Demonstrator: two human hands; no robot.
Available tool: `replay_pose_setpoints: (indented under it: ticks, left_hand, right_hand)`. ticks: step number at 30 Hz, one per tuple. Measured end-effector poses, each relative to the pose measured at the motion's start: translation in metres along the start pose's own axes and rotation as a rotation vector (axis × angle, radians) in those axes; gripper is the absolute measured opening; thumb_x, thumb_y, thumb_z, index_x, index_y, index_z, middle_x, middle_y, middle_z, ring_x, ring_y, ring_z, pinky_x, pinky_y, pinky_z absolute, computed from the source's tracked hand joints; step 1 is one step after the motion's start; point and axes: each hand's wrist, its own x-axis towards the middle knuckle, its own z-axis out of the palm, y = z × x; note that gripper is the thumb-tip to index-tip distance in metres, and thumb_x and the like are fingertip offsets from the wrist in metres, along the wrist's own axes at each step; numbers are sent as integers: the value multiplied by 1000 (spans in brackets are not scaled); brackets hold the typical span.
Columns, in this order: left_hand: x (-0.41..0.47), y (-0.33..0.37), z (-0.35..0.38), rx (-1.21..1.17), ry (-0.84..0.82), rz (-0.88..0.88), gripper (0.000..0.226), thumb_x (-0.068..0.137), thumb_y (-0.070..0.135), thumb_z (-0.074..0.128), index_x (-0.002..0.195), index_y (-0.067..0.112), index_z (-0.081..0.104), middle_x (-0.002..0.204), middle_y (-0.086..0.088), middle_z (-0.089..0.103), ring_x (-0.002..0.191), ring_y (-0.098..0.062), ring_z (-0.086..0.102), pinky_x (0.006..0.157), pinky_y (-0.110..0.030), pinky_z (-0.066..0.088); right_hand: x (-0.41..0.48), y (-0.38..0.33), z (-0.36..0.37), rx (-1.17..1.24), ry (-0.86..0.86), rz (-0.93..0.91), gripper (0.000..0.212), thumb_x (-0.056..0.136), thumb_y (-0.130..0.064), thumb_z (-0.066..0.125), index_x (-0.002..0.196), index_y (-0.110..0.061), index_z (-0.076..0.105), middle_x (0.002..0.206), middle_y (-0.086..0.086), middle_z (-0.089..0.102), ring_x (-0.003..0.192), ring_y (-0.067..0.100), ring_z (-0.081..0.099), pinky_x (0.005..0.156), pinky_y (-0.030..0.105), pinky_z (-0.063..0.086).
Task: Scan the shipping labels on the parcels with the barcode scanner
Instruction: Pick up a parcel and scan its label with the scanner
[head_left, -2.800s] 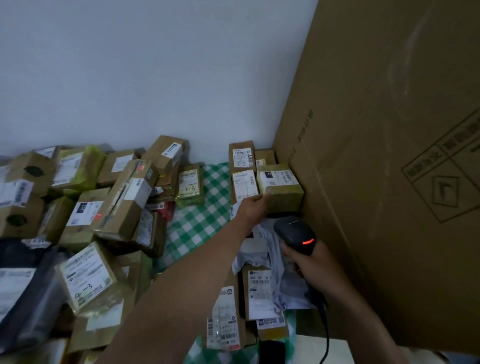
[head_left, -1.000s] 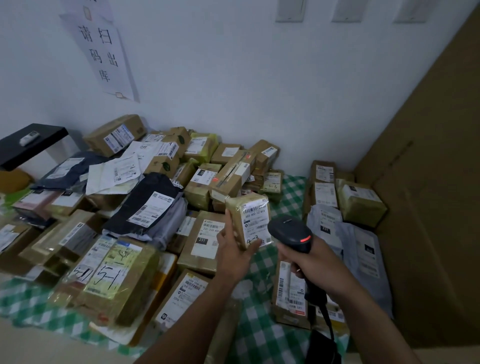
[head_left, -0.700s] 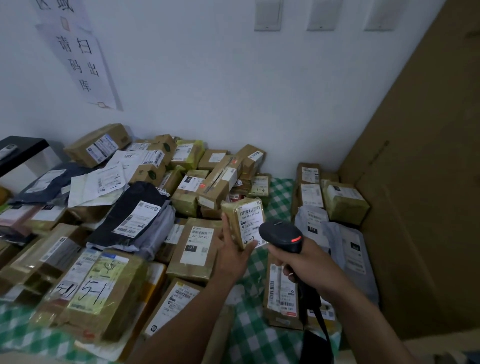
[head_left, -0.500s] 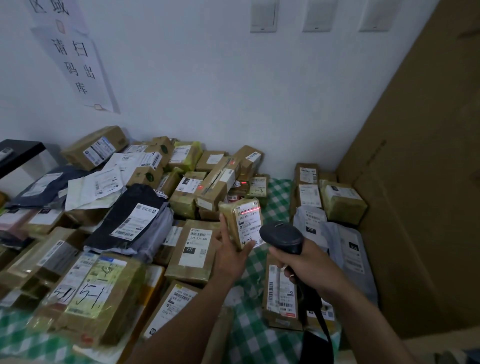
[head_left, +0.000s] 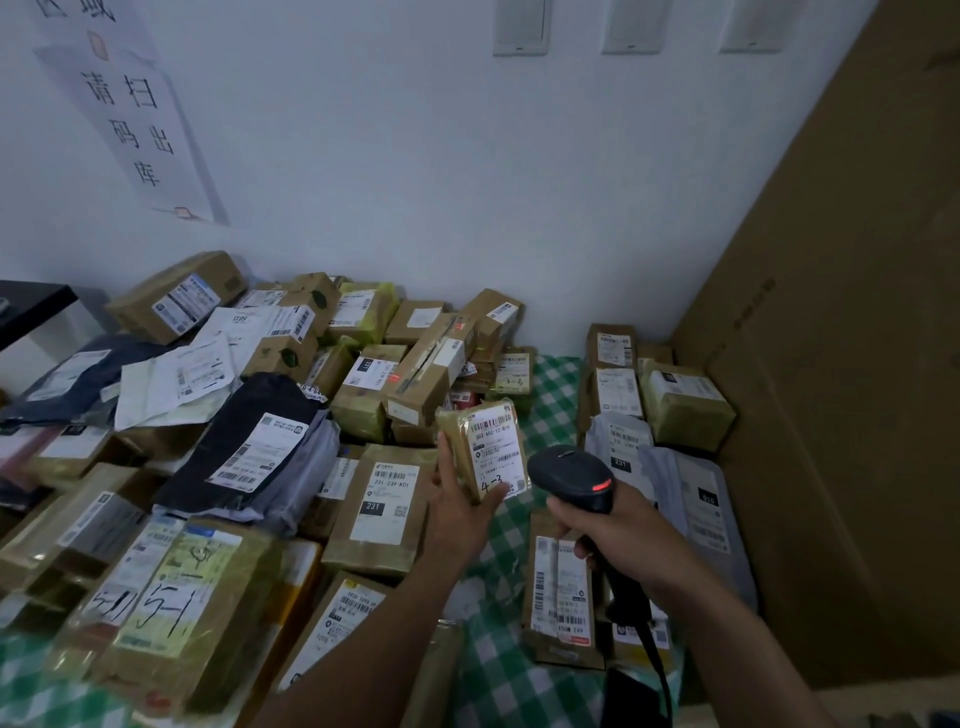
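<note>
Above the green-checked tablecloth (head_left: 551, 385), mid-view: one small tape-wrapped parcel (head_left: 460, 441), gripped in the left hand (head_left: 457, 512), thumb curled onto its lower front, fingers behind; long axis near upright, top leaning slightly left; shipping label (head_left: 496, 449) facing the viewer, printed "502-602-12-815", hand-marked "4-3". Just beside it, not touching: black barcode scanner (head_left: 571, 475), head pointing up and left toward that label, red light lit; handle running down into the right hand (head_left: 618, 535), fingers wrapped round it. Below the parcel: flat brown parcel (head_left: 387, 499), label "231-239-K01", tag "231"; wall notice (head_left: 132, 124), "请扫码出库".
</note>
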Motion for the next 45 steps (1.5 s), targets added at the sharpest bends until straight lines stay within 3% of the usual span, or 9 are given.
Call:
replay_pose_setpoints:
  ticks: [5, 8, 13, 21, 26, 31, 34, 40, 45]
  left_hand:
    - [25, 8, 24, -268, -83, -164, 89, 91, 46, 76, 160, 39, 20, 150, 2, 54, 133, -21, 55, 112, -45, 43]
    - [45, 16, 43, -276, -111, -201, 76, 95, 39, 72, 159, 30, 31, 145, 6, 54, 131, -20, 54, 104, -39, 41]
    - [90, 1, 77, -166, -207, -302, 60, 97, 39, 70, 150, 23, 47, 147, -3, 58, 132, -28, 58, 106, -41, 45]
    - [123, -38, 126, -137, -343, -362, 47, 100, 26, 65, 146, 21, 53, 140, -7, 64, 126, -27, 62, 110, -47, 49]
    - [130, -58, 136, -143, -406, -494, 39, 96, 1, 58, 133, 10, 67, 131, -12, 69, 111, -25, 69, 101, -39, 56]
    - [129, -65, 129, -105, -439, -466, 34, 97, 9, 64, 131, 6, 69, 131, -9, 69, 109, -22, 69, 96, -29, 55]
    - [113, -43, 105, -146, -383, -395, 30, 99, 18, 64, 127, 10, 70, 128, -5, 71, 103, -14, 68, 85, -22, 54]
    - [41, -31, 23, -28, -34, -131, 35, 100, 28, 65, 135, 23, 62, 127, 11, 61, 117, -10, 57, 102, -29, 45]
    - [11, -65, -39, 300, 276, 6, 34, 98, 17, 66, 131, 11, 64, 134, -15, 60, 127, -37, 52, 107, -51, 42]
  right_hand:
    - [11, 23, -27, 40, 147, 110, 18, 91, -32, 77, 105, -22, 73, 73, 0, 74, 63, 13, 64, 61, 31, 49]
    - [17, 36, -43, 75, 199, 168, 20, 90, -31, 79, 105, -18, 75, 87, 13, 76, 70, 20, 64, 60, 32, 49]
    - [29, 48, -53, 65, 205, 222, 17, 94, -25, 75, 103, -12, 74, 83, 6, 77, 62, 16, 61, 55, 28, 48]
    - [58, 62, -52, 31, 162, 290, 15, 93, -32, 76, 106, -25, 74, 95, 11, 77, 68, 17, 64, 61, 31, 49]
    - [66, 57, -44, 26, 149, 256, 11, 94, -26, 75, 104, -26, 71, 73, -4, 74, 57, 7, 62, 59, 28, 49]
    - [67, 56, -32, -20, 113, 242, 11, 95, -27, 74, 102, -20, 71, 79, 3, 72, 60, 9, 60, 60, 28, 49]
    - [66, 54, -23, -33, 97, 200, 15, 94, -30, 74, 109, -30, 69, 86, 0, 77, 64, 9, 65, 62, 26, 52]
    - [52, 53, 1, -12, 20, 151, 13, 96, -24, 72, 108, -20, 70, 86, 6, 74, 60, 12, 58, 61, 28, 50]
    - [41, 54, 26, 0, -59, 161, 21, 95, -25, 74, 114, -19, 66, 82, 12, 67, 61, 15, 57, 63, 29, 49]
